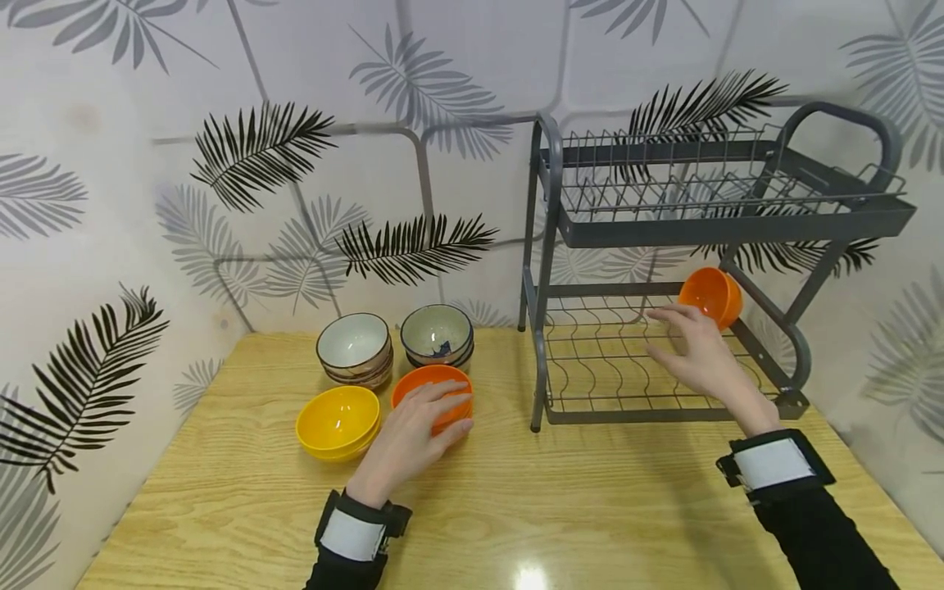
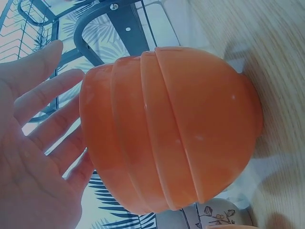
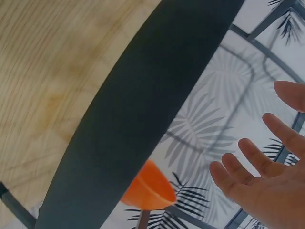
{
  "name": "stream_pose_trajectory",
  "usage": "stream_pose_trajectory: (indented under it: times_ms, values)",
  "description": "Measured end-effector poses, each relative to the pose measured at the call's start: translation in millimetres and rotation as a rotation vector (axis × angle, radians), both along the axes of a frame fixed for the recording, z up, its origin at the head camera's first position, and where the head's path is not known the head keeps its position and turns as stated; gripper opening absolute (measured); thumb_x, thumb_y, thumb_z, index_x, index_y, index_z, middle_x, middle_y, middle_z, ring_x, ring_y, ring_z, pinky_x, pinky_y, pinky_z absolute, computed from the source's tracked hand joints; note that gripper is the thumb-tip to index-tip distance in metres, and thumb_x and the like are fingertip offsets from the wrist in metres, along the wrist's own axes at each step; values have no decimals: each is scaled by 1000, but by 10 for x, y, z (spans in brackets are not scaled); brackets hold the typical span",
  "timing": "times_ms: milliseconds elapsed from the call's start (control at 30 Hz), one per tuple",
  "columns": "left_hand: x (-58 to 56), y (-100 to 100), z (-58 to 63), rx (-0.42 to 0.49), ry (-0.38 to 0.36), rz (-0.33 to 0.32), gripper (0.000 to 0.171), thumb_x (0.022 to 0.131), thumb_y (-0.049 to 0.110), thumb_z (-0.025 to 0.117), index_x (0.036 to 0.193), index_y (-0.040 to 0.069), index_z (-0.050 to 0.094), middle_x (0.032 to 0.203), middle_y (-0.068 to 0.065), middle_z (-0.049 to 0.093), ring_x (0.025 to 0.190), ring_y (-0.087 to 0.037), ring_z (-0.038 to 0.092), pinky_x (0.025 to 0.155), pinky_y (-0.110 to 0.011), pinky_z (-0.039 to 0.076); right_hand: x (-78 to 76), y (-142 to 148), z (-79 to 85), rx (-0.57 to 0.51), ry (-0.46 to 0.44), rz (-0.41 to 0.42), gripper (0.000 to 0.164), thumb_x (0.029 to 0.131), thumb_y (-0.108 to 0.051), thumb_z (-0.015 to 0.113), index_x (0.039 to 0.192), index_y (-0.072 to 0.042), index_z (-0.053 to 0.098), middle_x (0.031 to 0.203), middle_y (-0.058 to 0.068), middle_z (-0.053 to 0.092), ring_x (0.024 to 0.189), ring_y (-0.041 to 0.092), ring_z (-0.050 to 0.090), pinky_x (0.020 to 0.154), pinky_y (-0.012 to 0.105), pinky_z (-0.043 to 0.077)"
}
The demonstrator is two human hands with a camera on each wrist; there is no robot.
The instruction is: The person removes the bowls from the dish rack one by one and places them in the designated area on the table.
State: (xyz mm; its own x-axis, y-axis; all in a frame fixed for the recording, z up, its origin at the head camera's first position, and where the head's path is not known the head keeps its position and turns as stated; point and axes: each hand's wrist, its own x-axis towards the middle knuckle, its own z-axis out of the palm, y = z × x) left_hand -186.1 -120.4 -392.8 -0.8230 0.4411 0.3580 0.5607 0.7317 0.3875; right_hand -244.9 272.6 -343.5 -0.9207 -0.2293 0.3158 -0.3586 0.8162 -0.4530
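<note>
A stack of several nested orange bowls point(image 2: 190, 129) stands on the table. My left hand point(image 1: 413, 438) is over its near side with fingers extended. In the left wrist view the fingertips meet the top bowl's rim; whether they touch it I cannot tell. On the lower shelf of the dish rack point(image 1: 671, 414), one orange bowl point(image 1: 708, 295) leans tilted at the right end. My right hand point(image 1: 696, 352) hovers in front of that bowl, fingers spread and holding nothing. The right wrist view shows this hand point(image 3: 267, 171) apart from the bowl point(image 3: 150, 188), which a dark rack bar partly hides.
Left of the orange stack sit stacked yellow bowls point(image 1: 339, 422). Behind are white bowls with brown outsides point(image 1: 354, 340) and grey-green patterned bowls point(image 1: 437, 332). The rack's upper wire basket point(image 1: 737, 221) overhangs the lower shelf. A leaf-patterned wall point(image 1: 295, 74) closes off the back.
</note>
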Motion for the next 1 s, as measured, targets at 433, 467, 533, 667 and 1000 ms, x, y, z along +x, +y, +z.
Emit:
stream_pose_trajectory:
  times_ms: [433,467,533,667,1000]
  values:
    - [-8,-19,-10,2,-14,-10,40,95,28,69,132,11,67,143,-9,61,135,-34,55,119,-53,39,-238,304,-110,53,-47,-109,68,91,-10,63,147,13,33,149,46,22,134,68,20,106,79,22]
    - [-8,-21,-11,4,-13,-12,40,96,28,69,131,11,67,143,-10,61,135,-34,55,119,-53,39,-252,322,-114,54,-54,-119,68,92,-11,63,147,13,31,150,46,20,135,68,18,105,80,22]
    - [-9,-23,-12,6,-11,-14,40,96,28,69,131,11,67,143,-10,61,135,-34,55,118,-53,39,-283,364,-125,55,-64,-135,71,92,-13,62,149,14,27,151,47,17,136,69,16,105,81,21]
    - [-7,-21,-6,2,-12,-14,39,96,28,69,131,11,68,142,-10,62,134,-33,55,119,-53,38,-346,437,-156,57,-78,-177,77,93,-15,64,150,13,21,154,46,9,140,68,10,105,84,20]
    - [-1,-11,-14,-24,-14,-3,39,95,28,70,130,11,68,142,-10,62,134,-33,56,119,-52,38,-491,583,-207,51,-173,-215,90,90,-11,66,153,14,8,155,46,-6,140,70,0,105,85,19]
